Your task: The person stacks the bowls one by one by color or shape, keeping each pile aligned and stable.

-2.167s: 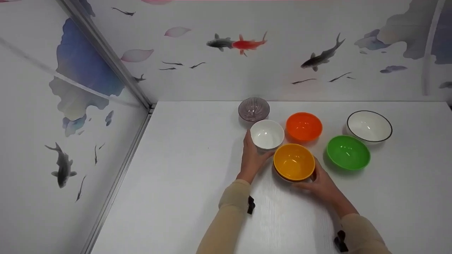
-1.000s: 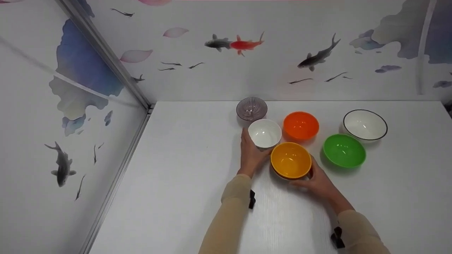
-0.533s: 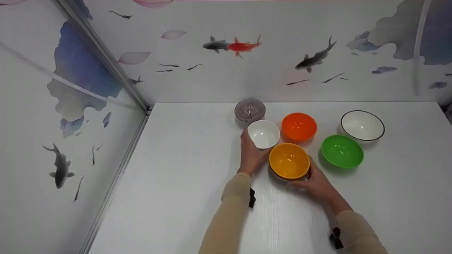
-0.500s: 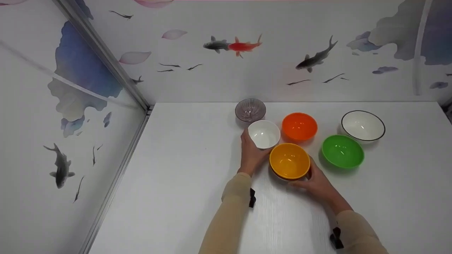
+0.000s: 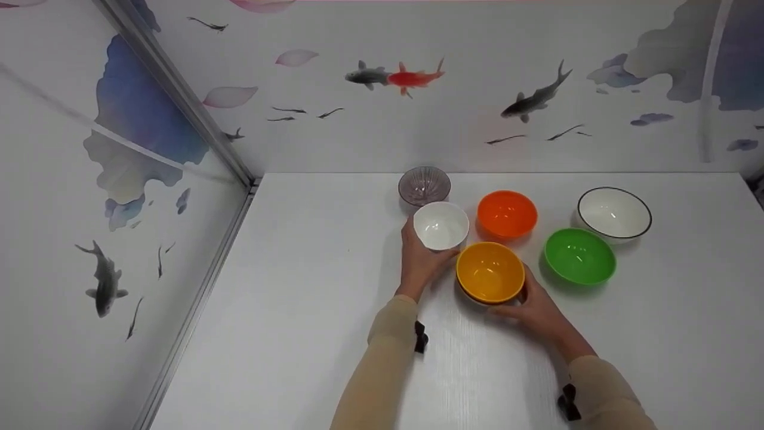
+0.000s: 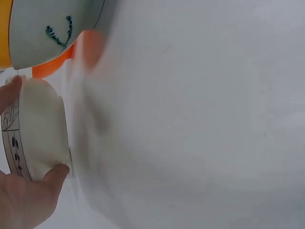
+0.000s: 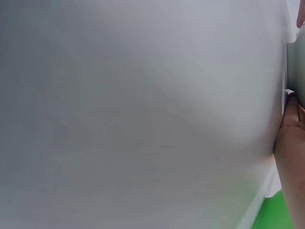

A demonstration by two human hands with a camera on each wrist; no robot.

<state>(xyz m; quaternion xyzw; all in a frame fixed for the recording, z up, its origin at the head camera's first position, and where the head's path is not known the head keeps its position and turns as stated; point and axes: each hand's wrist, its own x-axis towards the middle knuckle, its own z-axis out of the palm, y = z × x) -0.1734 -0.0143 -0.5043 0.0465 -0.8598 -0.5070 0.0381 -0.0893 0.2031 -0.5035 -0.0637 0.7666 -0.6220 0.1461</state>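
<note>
My left hand [image 5: 418,263] grips a small white bowl [image 5: 441,227] from its left and near sides. In the left wrist view that bowl [image 6: 44,124] shows a dark patterned band below its rim, with my thumb and fingers around its side. Just to the right, my right hand [image 5: 540,307] holds a stack from its right and near sides. A yellow bowl [image 5: 490,272] sits on top, nested in a pale bowl with a dark leafy motif [image 6: 57,28]. The right wrist view catches only the edge of the pale bowl [image 7: 298,67] beside my fingers.
Behind the white bowl stands a purple ribbed glass bowl [image 5: 424,186]. An orange bowl [image 5: 507,214] is behind the stack. Further right are a green bowl [image 5: 579,257] and a white bowl with a dark rim [image 5: 615,212]. A wall closes the white table's [image 5: 310,286] back.
My left hand has shifted slightly left with the white bowl, widening the gap to the orange bowl. The right hand and its stack stay in place.
</note>
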